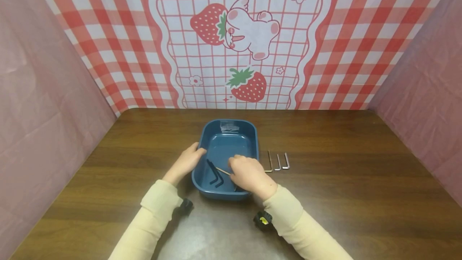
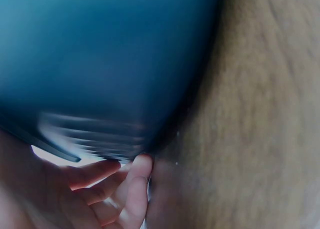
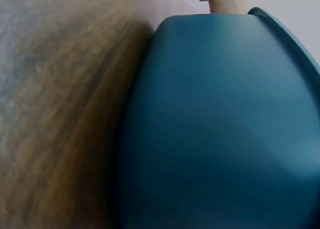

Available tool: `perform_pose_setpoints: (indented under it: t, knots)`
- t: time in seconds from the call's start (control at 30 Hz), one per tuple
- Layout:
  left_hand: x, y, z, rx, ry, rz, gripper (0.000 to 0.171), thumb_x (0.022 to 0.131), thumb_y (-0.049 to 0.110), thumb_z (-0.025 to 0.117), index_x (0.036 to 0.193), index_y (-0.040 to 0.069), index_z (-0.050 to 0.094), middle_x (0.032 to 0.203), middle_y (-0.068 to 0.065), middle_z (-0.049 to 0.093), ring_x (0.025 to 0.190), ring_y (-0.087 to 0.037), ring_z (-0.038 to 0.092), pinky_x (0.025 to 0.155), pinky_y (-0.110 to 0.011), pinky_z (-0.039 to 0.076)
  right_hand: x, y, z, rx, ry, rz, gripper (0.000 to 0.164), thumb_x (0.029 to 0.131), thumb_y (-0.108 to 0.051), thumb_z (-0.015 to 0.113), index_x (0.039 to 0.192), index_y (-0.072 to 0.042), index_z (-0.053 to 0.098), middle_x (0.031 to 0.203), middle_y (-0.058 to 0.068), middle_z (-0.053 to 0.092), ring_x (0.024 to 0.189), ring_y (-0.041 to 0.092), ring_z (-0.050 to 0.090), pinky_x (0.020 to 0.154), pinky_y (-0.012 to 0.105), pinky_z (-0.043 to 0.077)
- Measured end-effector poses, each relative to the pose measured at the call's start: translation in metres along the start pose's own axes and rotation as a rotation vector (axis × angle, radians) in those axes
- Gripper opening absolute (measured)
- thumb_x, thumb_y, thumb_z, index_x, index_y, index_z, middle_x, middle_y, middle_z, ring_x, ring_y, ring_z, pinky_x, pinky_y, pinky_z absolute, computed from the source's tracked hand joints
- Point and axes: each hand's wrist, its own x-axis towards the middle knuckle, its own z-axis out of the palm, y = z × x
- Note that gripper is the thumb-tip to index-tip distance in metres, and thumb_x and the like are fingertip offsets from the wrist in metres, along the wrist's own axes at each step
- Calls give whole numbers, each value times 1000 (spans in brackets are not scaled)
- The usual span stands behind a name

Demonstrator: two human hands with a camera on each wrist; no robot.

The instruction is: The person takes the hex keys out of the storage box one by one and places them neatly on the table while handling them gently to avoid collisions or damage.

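A blue plastic tub (image 1: 231, 196) stands on the table with my hands at it. My left hand (image 1: 186, 161) grips its left rim, thumb over the edge; in the left wrist view the left fingers (image 2: 135, 201) curl against the ribbed outer wall. Over the right rim reaches my right hand (image 1: 249, 173), its fingers down inside the tub. A brass-coloured hex key (image 1: 223, 171) slants out from the right fingertips, its other part hidden by the hand. Black L-shaped hex keys (image 1: 218, 180) lie inside at the near left. The right wrist view shows only the tub's outer wall (image 3: 215, 119).
To the right of the tub a brass-coloured hex key (image 1: 270, 161) and two silver ones, a thin one (image 1: 278, 163) and a thicker one (image 1: 286, 161), lie side by side on the brown wooden table (image 1: 343, 179). A red-and-white strawberry cloth (image 1: 249, 51) hangs behind.
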Motion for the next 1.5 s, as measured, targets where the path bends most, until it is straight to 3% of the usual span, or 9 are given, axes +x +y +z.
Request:
perform_pose_setpoints:
  t: [0.13, 0.33, 0.53, 1.17, 1.5]
  knots:
    - [1, 0, 0, 4, 2, 1, 56, 92, 33, 35, 138, 1, 32, 139, -20, 40, 126, -37, 39, 101, -53, 32, -1, 0, 2, -36, 19, -22, 5, 74, -14, 66, 77, -11, 62, 71, 3, 57, 62, 21, 57, 50, 36, 45]
    - [1, 0, 0, 1, -2, -8, 56, 92, 33, 35, 138, 1, 32, 139, -21, 39, 126, -38, 39, 101, -53, 32, -2, 1, 3, -75, 6, -51, 8, 72, -14, 65, 69, -14, 57, 67, 2, 57, 61, 22, 58, 48, 37, 44]
    - [0, 0, 0, 2, -1, -4, 56, 92, 33, 34, 139, 1, 31, 140, -20, 38, 127, -38, 37, 102, -53, 30, -3, 1, 2, -104, -11, -63, 15, 69, -14, 69, 69, -14, 55, 67, 2, 57, 62, 21, 58, 48, 37, 44]
    - [0, 0, 0, -8, -5, 3, 57, 92, 33, 34, 139, 1, 31, 141, -21, 37, 128, -38, 36, 102, -53, 30, -3, -1, 1, -98, -48, -46, 13, 70, -7, 64, 69, -16, 55, 64, 0, 55, 57, 16, 52, 45, 33, 40]
    - [1, -2, 0, -2, -3, 5, 57, 92, 33, 35, 139, 1, 30, 140, -20, 37, 127, -38, 37, 102, -53, 31, -3, 0, 5, -110, 45, -73, 9, 70, -4, 63, 69, -13, 61, 67, 4, 57, 62, 20, 56, 49, 34, 44]
